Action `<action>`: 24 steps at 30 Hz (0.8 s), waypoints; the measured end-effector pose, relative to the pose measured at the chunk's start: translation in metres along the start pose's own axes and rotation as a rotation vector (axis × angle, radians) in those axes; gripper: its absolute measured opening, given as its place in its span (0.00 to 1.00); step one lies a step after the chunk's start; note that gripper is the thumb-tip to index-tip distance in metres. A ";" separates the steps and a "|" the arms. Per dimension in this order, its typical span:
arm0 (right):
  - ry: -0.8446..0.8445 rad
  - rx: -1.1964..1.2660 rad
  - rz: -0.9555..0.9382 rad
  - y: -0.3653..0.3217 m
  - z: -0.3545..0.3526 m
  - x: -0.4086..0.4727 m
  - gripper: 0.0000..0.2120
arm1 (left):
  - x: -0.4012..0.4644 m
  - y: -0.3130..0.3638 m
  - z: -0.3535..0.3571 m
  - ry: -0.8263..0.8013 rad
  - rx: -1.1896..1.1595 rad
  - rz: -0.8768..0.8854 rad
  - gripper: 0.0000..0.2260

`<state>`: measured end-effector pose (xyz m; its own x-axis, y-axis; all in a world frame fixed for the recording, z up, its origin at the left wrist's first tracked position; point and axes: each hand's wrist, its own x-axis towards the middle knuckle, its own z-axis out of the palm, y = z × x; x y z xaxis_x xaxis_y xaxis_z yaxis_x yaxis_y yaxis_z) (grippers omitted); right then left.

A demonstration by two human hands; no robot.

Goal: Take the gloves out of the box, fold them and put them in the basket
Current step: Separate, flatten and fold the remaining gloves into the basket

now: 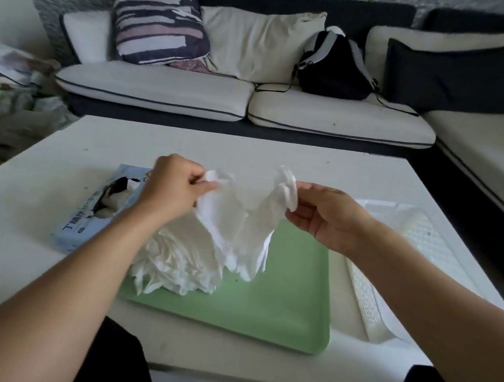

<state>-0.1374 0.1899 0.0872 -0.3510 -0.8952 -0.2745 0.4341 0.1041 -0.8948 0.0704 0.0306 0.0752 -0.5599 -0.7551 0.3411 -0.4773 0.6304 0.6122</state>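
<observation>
Pinching one glove [241,220] aloft, both hands' [177,189] [328,216] grips clamped; fingertips blurred.

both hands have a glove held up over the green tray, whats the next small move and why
Probably bring the two hands together to fold it. The left hand and right hand each pinch one end of a white glove, which hangs loose and unfolded above the green tray. The white basket sits to the right, so folding should come before placing it there.
</observation>
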 end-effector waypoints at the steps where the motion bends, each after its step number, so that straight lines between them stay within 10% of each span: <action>1: -0.001 0.012 -0.012 -0.006 -0.005 -0.001 0.08 | 0.001 -0.013 -0.007 0.001 0.057 -0.033 0.26; 6: -0.128 0.004 -0.012 -0.021 -0.019 -0.008 0.10 | -0.003 -0.040 -0.012 -0.257 0.515 -0.295 0.11; 9: -0.156 0.109 -0.012 -0.024 -0.020 -0.013 0.16 | -0.012 -0.006 -0.010 -0.127 0.514 -0.338 0.21; 11: -0.164 0.181 -0.004 -0.024 -0.017 -0.016 0.21 | -0.019 0.023 -0.002 -0.037 0.158 -0.156 0.32; 14: -0.212 0.138 0.011 -0.018 -0.007 -0.021 0.19 | -0.038 0.073 0.020 -0.411 -0.565 -0.063 0.32; 19: -0.073 -0.104 -0.039 -0.018 -0.007 -0.027 0.16 | -0.043 0.088 0.064 -0.320 -0.804 -0.196 0.07; 24: 0.025 -0.512 -0.085 -0.016 -0.025 -0.025 0.41 | -0.036 0.085 0.062 -0.445 -1.050 -0.348 0.11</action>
<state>-0.1560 0.2217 0.0996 -0.3898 -0.8997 -0.1964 -0.0561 0.2361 -0.9701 0.0080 0.1230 0.0705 -0.7950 -0.5966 -0.1097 0.0215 -0.2085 0.9778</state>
